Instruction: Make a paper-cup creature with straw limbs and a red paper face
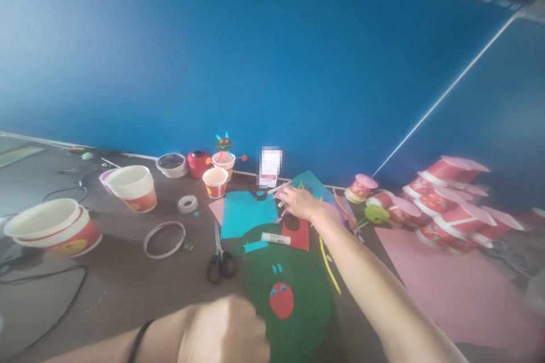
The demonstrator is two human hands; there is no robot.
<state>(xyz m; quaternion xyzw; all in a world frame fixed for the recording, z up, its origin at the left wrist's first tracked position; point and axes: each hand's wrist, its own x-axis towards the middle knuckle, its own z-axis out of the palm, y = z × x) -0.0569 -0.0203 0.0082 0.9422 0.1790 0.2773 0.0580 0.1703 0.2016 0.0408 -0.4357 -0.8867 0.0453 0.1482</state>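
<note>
I see 2 bare hands on the head feed; left hand [230,329] is low in view, blurred, fingers curled in toward the palm; I can't tell if it grips anything; right hand [296,202] is stretched forward over the paper pieces, fingers pointing down and left; can't tell if it has pinched a scrap or only touches; red paper circle [281,307] with 2 small blue paper bits on it lies flat on the dark green paper sheet [309,300], just right of the left hand in my view; 2 more blue slips [276,268] sit on the green above it; white cylindrical glue stick [276,239] lies partly over the red paper square [301,243], which shows a dark round patch near the right hand; bright blue paper sheet [247,212] left of that; black-handled metal scissors [220,264] on the brown bench [123,278], blades apart from both hands; narrow yellow paper strip [330,269] beside the right forearm; red-and-white paper cups [455,210] stacked far right.
</note>
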